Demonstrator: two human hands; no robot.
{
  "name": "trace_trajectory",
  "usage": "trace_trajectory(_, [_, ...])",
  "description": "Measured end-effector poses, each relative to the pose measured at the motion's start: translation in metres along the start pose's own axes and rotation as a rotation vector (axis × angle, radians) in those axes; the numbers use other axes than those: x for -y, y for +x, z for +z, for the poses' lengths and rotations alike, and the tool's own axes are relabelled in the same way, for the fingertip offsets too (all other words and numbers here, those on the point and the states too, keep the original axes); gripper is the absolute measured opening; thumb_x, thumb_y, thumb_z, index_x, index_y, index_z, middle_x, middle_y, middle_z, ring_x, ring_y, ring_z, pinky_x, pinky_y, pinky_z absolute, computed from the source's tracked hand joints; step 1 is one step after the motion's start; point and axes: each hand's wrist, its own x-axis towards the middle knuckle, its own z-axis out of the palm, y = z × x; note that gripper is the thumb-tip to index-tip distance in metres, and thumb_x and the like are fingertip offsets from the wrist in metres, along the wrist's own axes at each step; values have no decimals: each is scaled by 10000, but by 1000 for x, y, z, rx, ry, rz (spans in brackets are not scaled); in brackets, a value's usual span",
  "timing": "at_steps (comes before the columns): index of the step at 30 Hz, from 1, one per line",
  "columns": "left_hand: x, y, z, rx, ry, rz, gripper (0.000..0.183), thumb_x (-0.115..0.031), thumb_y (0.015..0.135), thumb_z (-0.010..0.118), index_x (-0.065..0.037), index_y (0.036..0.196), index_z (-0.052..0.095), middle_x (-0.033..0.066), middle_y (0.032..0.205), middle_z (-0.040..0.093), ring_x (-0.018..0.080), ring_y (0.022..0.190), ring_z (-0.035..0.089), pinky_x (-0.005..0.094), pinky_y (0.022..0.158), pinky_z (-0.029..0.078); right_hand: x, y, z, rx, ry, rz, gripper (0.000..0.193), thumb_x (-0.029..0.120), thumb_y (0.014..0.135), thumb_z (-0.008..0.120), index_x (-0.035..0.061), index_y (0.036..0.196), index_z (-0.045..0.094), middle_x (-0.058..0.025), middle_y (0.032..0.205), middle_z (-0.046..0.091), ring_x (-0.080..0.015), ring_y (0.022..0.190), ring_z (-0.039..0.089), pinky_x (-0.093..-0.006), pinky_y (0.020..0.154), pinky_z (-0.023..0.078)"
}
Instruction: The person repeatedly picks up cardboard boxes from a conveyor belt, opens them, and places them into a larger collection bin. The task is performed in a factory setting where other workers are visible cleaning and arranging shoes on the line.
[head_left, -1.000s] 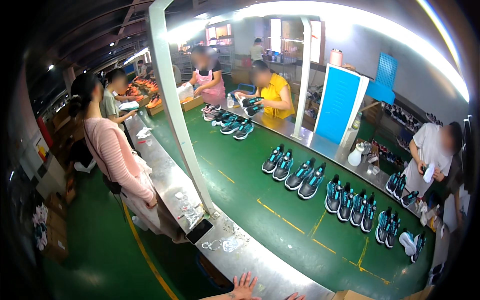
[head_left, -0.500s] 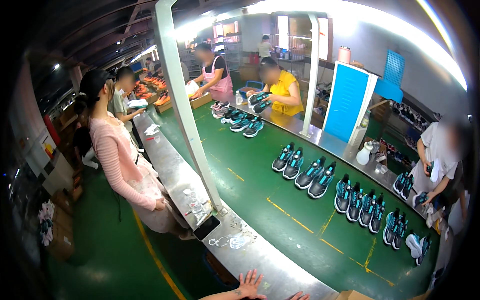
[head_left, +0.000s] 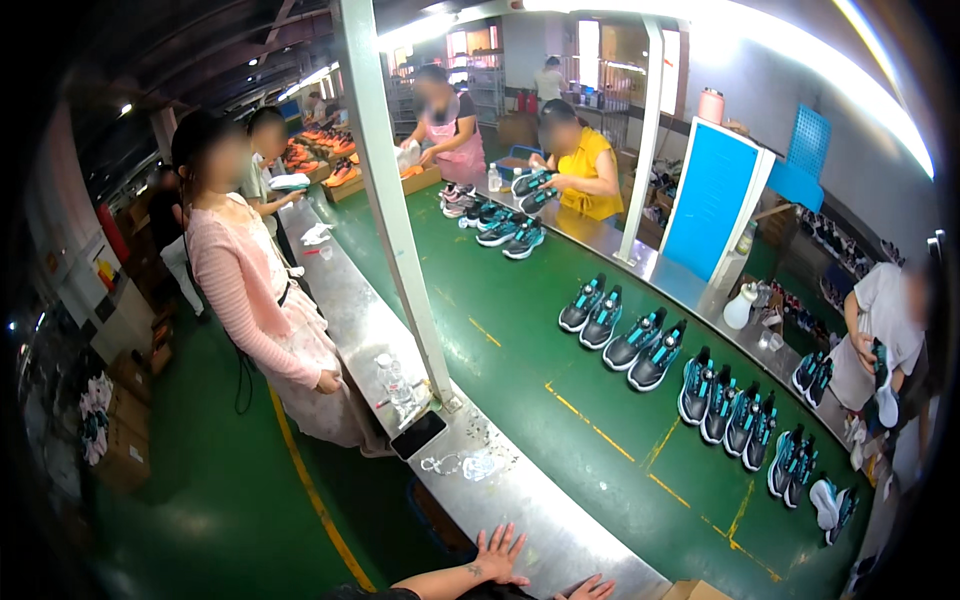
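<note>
My left hand [head_left: 500, 555] lies flat near the edge of the metal ledge [head_left: 540, 500], fingers spread and holding nothing. Beside it, at the lower edge of the picture, my right hand [head_left: 592, 588] shows only in part, its fingers apart with nothing in them. Farther up the ledge are a small heap of clear plastic [head_left: 478, 466], a dark-screened phone [head_left: 418, 436] and a clear plastic bottle [head_left: 390, 380]. Beyond the ledge, pairs of black and turquoise sneakers [head_left: 632, 348] stand in a row on the green surface [head_left: 560, 450].
A cardboard box [head_left: 695, 590] sits right of my hands. A metal post [head_left: 395, 220] rises from the ledge. At left stands a person in a pink cardigan [head_left: 235, 285]. Across the green surface, a person in yellow [head_left: 588, 170] and one in a white shirt [head_left: 890, 315] handle sneakers.
The view has shifted, so most things appear slightly farther right. The person in white has lifted a sneaker, showing its sole. My hands stay flat on the ledge.
</note>
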Motion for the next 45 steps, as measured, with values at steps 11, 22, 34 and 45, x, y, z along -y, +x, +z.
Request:
trace_trajectory(11, [4,19,36,-29,-182,136,1045,-760,690,435,-61,1423,179,157,1495,-33,424,1326,-168,647,1008,-50,-7,-6,3,3,40,15,1095,430,681,667,-34,1396,-21,-392,1390,-59,-516,1308,-50,-688,972,67])
trace_trajectory(22, [-10,-5,2,-40,-30,62,1114,-769,658,468,-125,1441,5,188,1480,-115,363,1362,-93,643,1006,-20,-6,-8,-9,-6,103,111,1100,354,639,746,-45,1384,43,-357,1405,-86,-477,1325,-84,-684,971,137])
trace_trajectory(34, [-6,-14,-11,79,-51,13,1113,-780,673,450,-155,1438,-64,173,1467,-191,350,1353,-166,631,1000,-68,2,-18,-20,40,-86,53,1034,488,717,646,-20,1398,57,-371,1393,92,-525,1292,92,-646,990,165])
trace_trajectory(45, [-1,-7,0,34,-35,11,1095,-776,681,444,-163,1440,-52,183,1470,-172,364,1353,-149,637,998,-50,-47,-5,-45,-764,602,240,625,343,801,537,-61,1252,382,-303,1219,464,-407,1077,490,-412,947,380])
